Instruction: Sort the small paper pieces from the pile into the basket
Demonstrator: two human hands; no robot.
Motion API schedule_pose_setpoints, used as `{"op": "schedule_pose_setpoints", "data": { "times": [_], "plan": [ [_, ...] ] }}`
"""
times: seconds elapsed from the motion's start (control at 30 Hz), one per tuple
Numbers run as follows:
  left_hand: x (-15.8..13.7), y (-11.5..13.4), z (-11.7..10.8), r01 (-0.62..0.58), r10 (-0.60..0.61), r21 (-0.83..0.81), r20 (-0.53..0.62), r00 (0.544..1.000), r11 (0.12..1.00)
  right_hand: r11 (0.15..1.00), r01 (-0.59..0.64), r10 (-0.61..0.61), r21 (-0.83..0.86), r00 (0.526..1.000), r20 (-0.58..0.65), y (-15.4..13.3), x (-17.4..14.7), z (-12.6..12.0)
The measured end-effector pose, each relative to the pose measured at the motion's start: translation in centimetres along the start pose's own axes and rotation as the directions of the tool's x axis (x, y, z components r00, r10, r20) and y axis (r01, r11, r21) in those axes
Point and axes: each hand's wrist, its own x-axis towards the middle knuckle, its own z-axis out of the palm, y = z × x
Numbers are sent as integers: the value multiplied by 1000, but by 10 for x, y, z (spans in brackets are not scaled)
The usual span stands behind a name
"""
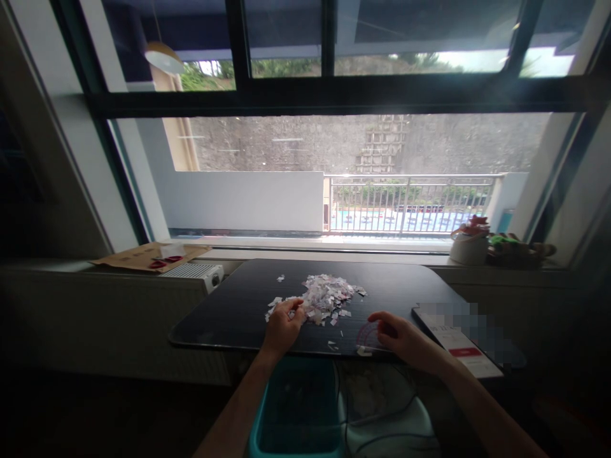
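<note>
A heap of small torn paper scraps (329,296), mostly white with some coloured print, lies on the dark table (229,312). My left hand (284,326) rests against the near left side of the heap, its fingers loosely bent and its thumb a little apart. To the right of the heap is my right hand (398,336), index finger reaching left and the other fingers curled, with nothing visible in it. By those fingertips, a clear protractor (366,336) with red curved lines lies near the table's front edge. A few loose scraps lie beside it.
Below the front edge stands a teal bin (258,426), with a clear plastic bag (391,413) beside it. A clipboard with a printed sheet (470,356) lies at the table's right. Red scissors (166,261) rest on a brown envelope (131,257); a white pot (469,248) stands on the sill.
</note>
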Motion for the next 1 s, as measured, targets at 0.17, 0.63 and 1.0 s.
{"op": "schedule_pose_setpoints", "data": {
  "times": [0.17,0.63,1.0],
  "plan": [
    [0,2,-1,-5,5,5,-5,1000,1000,1000,-5,5,-21,1000,-6,-4,-8,-5],
    [-1,1,0,-7,6,-19,-15,1000,1000,997,-30,27,-75,999,-42,-11,-14,-12],
    [-1,3,-1,-5,5,-3,-15,1000,1000,998,-35,35,-48,999,9,-15,-11,-15]
  ]
}}
